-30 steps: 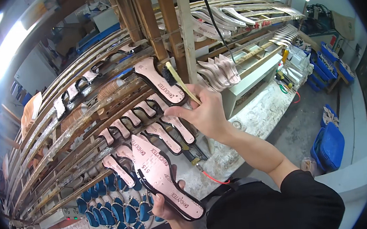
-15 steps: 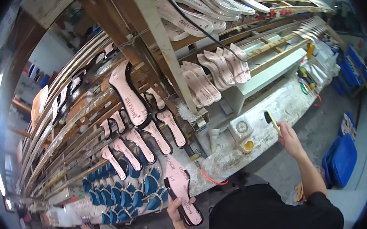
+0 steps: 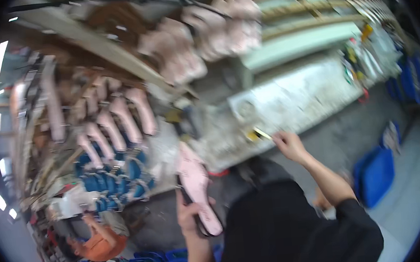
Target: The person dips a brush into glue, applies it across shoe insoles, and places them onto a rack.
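My left hand [image 3: 189, 213] is closed round the heel end of a pink shoe insole [image 3: 194, 175] with a black edge, its pointed toe tilted up toward the bench. Off to the right, my right hand [image 3: 291, 148] grips a brush [image 3: 264, 134] by its pale yellow handle. The brush's dark bristle end is at a small cup with yellow contents [image 3: 251, 136] near the bench's front edge; blur hides whether it dips in. Behind that cup sits a pale round-mouthed container [image 3: 245, 109].
More pink insoles [image 3: 125, 119] stand on the wooden rack at left, above several blue shoe parts [image 3: 134, 173]. The whitish bench [image 3: 311, 84] runs to the right, with tools at its far end. A blue basket [image 3: 376, 176] is on the floor. A person in orange [image 3: 102, 245] sits lower left.
My view has swung to the right and blurred. The brush has moved from above the bench down to the yellow cup. The insole stays in my left hand.
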The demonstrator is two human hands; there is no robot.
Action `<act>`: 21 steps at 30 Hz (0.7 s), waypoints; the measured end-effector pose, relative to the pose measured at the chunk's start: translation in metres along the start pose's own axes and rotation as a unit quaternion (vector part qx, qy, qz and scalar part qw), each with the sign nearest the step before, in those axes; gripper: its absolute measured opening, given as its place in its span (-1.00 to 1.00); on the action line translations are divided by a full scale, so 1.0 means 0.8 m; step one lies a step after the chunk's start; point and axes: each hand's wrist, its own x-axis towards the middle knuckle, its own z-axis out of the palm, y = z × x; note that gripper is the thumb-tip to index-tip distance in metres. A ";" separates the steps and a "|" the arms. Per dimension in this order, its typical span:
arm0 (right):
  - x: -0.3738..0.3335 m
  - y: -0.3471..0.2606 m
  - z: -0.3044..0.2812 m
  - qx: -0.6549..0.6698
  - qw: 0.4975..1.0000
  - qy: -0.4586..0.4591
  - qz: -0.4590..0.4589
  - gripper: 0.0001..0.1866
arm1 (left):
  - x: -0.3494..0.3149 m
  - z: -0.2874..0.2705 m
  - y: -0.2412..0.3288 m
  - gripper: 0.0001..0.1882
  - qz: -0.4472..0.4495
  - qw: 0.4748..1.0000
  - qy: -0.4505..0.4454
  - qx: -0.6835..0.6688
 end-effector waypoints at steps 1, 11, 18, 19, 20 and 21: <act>0.003 0.004 0.000 -0.024 0.999 0.022 -0.008 -0.74 | 0.005 0.009 -0.010 0.00 0.020 1.000 -0.010 -0.001; 0.073 0.064 0.053 -0.226 0.967 0.025 -0.116 -0.83 | 0.006 -0.027 -0.101 0.02 -0.025 0.995 -0.018 -0.099; 0.038 0.092 0.068 -0.116 0.993 -0.030 -0.018 -0.77 | 0.002 -0.032 -0.116 0.05 -0.046 0.996 0.024 -0.066; 0.016 0.100 0.073 -0.092 0.996 0.000 -0.009 -0.76 | 0.004 -0.037 -0.122 0.05 -0.045 0.996 0.026 -0.070; 0.005 0.096 0.074 -0.068 0.997 0.029 0.000 -0.75 | 0.008 -0.042 -0.129 0.06 -0.048 0.998 0.018 -0.034; 0.004 0.092 0.072 -0.070 0.997 0.027 -0.001 -0.75 | 0.013 -0.046 -0.133 0.07 -0.052 0.999 0.009 0.003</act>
